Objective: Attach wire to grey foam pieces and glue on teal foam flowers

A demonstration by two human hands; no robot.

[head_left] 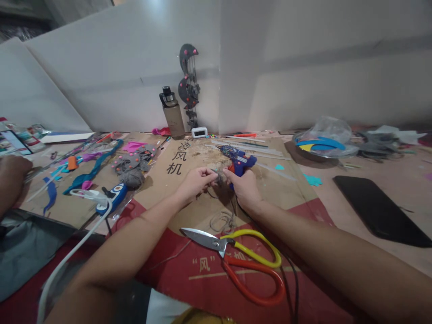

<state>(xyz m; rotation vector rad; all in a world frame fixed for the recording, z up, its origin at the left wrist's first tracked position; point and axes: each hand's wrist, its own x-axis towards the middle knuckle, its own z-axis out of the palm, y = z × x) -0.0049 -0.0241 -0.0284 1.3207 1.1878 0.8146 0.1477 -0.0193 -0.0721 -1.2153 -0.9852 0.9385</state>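
Observation:
My left hand is closed in a pinch on a small grey piece that looks like yarn. Close on its right, my right hand is wrapped at the handle of a blue glue gun with a red trigger; the fingers behind it are hidden. The gun's smeared nozzle points left and away from me. Below the hands, loops of loose grey yarn lie on the cardboard. Nearer to me, large scissors with one yellow and one red handle lie partly spread.
A bottle and a small white clock-like device stand at the back. Clear glue sticks lie behind the gun. A black phone-like slab is at right. Left are yarn, a blue power strip and another person's hand.

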